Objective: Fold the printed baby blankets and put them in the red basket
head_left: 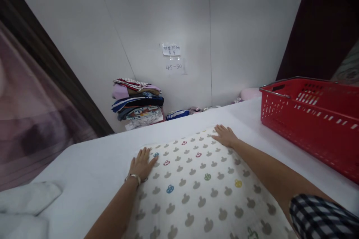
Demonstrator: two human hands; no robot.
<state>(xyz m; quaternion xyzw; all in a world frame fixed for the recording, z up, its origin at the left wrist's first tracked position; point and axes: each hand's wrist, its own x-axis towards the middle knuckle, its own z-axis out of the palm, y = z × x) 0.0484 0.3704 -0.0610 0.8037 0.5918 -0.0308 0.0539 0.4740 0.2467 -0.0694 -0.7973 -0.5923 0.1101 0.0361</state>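
A white cloth (193, 190) printed with grey mushroom shapes and a few red, blue, green and yellow ones lies spread flat in front of me. At its far left corner my left hand (142, 164) rests flat, fingers stretched out, a bracelet on the wrist. Over by the far right corner, my right hand (225, 136) presses flat on the cloth with its fingers apart. The near end of the cloth runs out of view at the bottom.
The cloth lies on a white-covered table (92, 168). On the right stands a red plastic basket (305, 130) with a metal handle. Folded white fabric (28, 198) lies at the near left. Beyond the far edge rises a stack of folded clothes (137, 101) against a wall with paper labels (171, 49).
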